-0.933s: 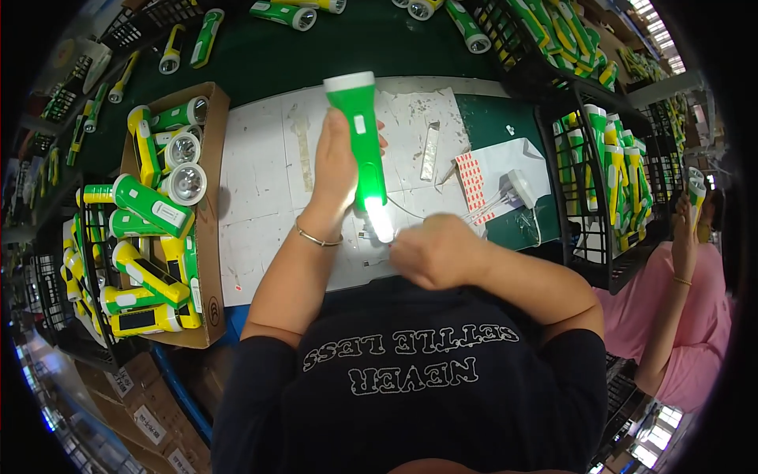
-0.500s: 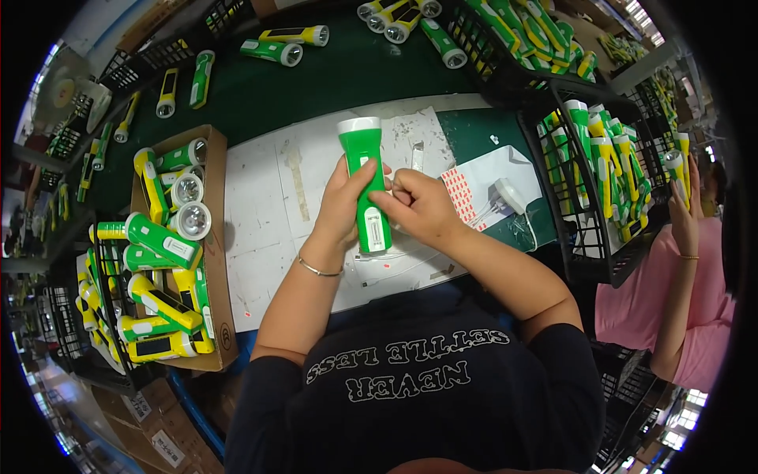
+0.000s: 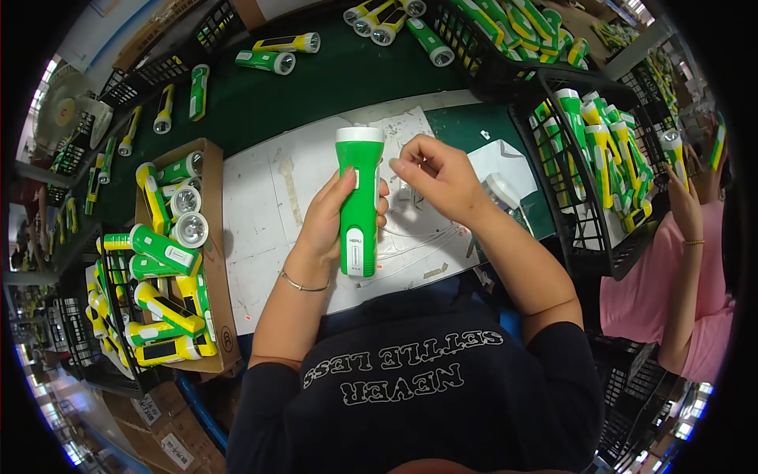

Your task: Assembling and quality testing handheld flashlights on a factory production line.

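One green-and-white plastic torch (image 3: 359, 201), prob. light, rigid, smooth; left hand (image 3: 328, 217) fingers wrapped round its mid-barrel, best grip there. Right hand (image 3: 438, 174) fingers half-curled, pinching something tiny, can't tell what.

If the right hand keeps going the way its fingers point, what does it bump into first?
Probably the green flashlight held upright in the left hand; the right hand fingers point left at its upper body, though depth is unclear.

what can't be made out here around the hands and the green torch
- Head view: the underside of the green torch is hidden by the left hand wrapped around it.
- Whatever the right hand pinches is too small to tell, covered by its fingertips.
- Its lens end faces away from the camera.
- The cardboard box bottom is buried under torches.
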`<move>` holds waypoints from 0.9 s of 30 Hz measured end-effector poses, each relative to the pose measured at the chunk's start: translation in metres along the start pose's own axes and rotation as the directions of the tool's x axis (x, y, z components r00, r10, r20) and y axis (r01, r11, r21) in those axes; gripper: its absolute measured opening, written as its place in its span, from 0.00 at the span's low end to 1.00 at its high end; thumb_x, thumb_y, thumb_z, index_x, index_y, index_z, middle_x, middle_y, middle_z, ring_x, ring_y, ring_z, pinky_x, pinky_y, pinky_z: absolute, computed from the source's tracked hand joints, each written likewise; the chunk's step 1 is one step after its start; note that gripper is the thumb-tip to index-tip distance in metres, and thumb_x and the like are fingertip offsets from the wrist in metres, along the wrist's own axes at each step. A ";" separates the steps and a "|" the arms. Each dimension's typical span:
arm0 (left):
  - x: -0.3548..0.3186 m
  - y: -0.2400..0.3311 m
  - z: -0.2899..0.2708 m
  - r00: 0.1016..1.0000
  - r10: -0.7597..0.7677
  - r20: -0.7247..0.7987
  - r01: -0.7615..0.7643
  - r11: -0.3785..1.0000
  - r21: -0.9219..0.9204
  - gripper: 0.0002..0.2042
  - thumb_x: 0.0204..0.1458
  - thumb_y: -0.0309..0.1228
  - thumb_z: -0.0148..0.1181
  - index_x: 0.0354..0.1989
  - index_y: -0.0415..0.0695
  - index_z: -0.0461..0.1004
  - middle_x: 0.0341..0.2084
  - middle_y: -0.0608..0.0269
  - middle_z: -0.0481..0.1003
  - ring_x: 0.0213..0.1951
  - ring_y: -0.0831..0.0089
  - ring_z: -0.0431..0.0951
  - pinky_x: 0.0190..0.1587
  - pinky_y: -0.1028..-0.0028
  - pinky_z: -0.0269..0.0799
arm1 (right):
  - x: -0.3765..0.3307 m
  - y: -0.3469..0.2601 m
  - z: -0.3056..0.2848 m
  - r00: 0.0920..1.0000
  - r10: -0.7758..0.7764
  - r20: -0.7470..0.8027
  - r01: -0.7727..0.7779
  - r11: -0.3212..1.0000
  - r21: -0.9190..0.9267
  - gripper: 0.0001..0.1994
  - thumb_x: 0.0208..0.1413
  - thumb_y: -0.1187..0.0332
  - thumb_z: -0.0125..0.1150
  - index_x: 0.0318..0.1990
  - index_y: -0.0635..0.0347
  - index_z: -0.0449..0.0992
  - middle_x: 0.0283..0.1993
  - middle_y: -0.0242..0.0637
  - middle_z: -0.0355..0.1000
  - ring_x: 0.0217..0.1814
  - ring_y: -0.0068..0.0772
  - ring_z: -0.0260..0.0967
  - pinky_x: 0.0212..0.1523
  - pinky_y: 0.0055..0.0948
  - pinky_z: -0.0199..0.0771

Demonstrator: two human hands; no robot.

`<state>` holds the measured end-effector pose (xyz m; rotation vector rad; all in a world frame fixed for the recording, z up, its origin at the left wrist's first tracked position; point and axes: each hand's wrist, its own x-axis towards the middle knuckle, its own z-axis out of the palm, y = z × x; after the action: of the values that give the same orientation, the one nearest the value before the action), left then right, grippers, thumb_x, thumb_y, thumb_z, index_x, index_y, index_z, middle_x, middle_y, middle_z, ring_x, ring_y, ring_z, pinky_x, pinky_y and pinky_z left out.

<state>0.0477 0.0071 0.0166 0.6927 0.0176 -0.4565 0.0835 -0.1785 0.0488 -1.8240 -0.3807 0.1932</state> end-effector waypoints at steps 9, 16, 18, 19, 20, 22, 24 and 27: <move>0.001 -0.010 -0.012 0.958 0.235 -0.162 -0.174 0.932 0.319 0.19 0.61 0.43 0.40 0.52 0.42 0.61 0.35 0.56 0.72 0.36 0.72 0.74 0.34 0.75 0.72 | 0.013 0.049 0.013 0.976 0.180 -0.120 -0.199 0.533 -0.822 0.22 0.45 0.47 0.57 0.32 0.61 0.75 0.31 0.42 0.74 0.37 0.43 0.72 0.35 0.38 0.72; -0.012 0.001 -0.014 0.960 0.249 -0.128 -0.156 0.855 0.495 0.22 0.53 0.32 0.54 0.54 0.42 0.57 0.34 0.61 0.68 0.33 0.76 0.71 0.36 0.77 0.70 | 0.027 0.065 0.019 0.947 0.313 -0.065 -0.259 0.632 -0.730 0.16 0.43 0.56 0.58 0.35 0.58 0.73 0.30 0.43 0.73 0.37 0.44 0.72 0.38 0.36 0.71; -0.013 0.002 -0.010 0.949 0.262 -0.175 -0.155 0.871 0.467 0.24 0.49 0.30 0.58 0.54 0.41 0.56 0.34 0.62 0.68 0.33 0.78 0.70 0.36 0.78 0.69 | 0.026 0.064 0.019 0.949 0.312 -0.052 -0.256 0.660 -0.706 0.15 0.43 0.57 0.57 0.33 0.58 0.72 0.29 0.43 0.73 0.35 0.45 0.72 0.36 0.36 0.71; -0.015 0.002 -0.009 0.945 0.288 -0.158 -0.176 0.850 0.497 0.23 0.50 0.30 0.57 0.53 0.40 0.56 0.34 0.62 0.68 0.33 0.79 0.70 0.35 0.78 0.69 | 0.024 0.061 0.019 0.965 0.262 -0.025 -0.219 0.745 -0.631 0.12 0.44 0.60 0.56 0.31 0.59 0.69 0.27 0.42 0.72 0.33 0.42 0.71 0.34 0.34 0.70; -0.015 0.002 -0.011 0.940 0.312 -0.138 -0.197 0.827 0.527 0.22 0.51 0.31 0.56 0.53 0.40 0.56 0.34 0.62 0.68 0.33 0.79 0.70 0.35 0.78 0.68 | 0.021 0.060 0.019 0.978 0.209 -0.006 -0.179 0.819 -0.546 0.10 0.45 0.64 0.55 0.29 0.60 0.66 0.26 0.40 0.72 0.30 0.38 0.71 0.31 0.32 0.68; -0.015 0.002 -0.017 0.937 0.338 -0.093 -0.227 0.787 0.573 0.21 0.53 0.32 0.51 0.54 0.44 0.54 0.24 0.60 0.70 0.23 0.75 0.71 0.23 0.74 0.72 | 0.015 0.066 0.019 0.981 0.190 0.025 -0.177 0.948 -0.263 0.08 0.47 0.67 0.53 0.30 0.60 0.63 0.24 0.38 0.71 0.28 0.32 0.69 0.30 0.28 0.67; -0.017 0.007 -0.013 0.956 0.257 -0.142 -0.183 0.899 0.399 0.21 0.53 0.30 0.51 0.54 0.44 0.55 0.24 0.59 0.70 0.23 0.74 0.71 0.24 0.74 0.72 | 0.011 0.064 0.017 0.993 0.097 0.063 -0.106 0.981 0.160 0.05 0.50 0.77 0.47 0.35 0.60 0.60 0.24 0.33 0.68 0.28 0.18 0.64 0.29 0.19 0.61; -0.020 0.012 -0.007 0.962 0.196 -0.189 -0.121 0.930 0.347 0.22 0.51 0.30 0.50 0.55 0.43 0.54 0.26 0.58 0.70 0.26 0.73 0.72 0.27 0.73 0.72 | -0.002 0.029 0.017 0.995 0.080 0.063 -0.099 0.911 0.400 0.07 0.52 0.77 0.46 0.39 0.61 0.61 0.27 0.32 0.68 0.29 0.17 0.62 0.30 0.19 0.60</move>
<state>0.0356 0.0271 0.0214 1.0688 0.0944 -0.2240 0.0807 -0.1703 0.0162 -1.4302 -0.2653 0.3515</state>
